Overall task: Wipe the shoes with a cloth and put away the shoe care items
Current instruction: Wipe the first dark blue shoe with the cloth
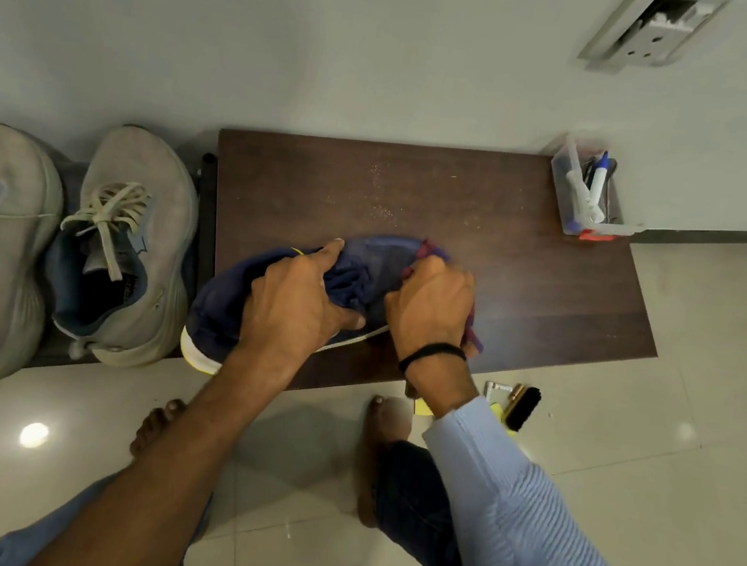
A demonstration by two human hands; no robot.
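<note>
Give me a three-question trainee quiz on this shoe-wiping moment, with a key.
1. True or false: the navy shoe lies on the floor.
2. Which hand holds the cloth against the shoe? A. left B. right C. neither
3. Fill in: the brush lies on the ____.
Key: 1. False; it rests on the table. 2. B; the right hand holds the cloth, while the left hand grips the shoe. 3. floor.
</note>
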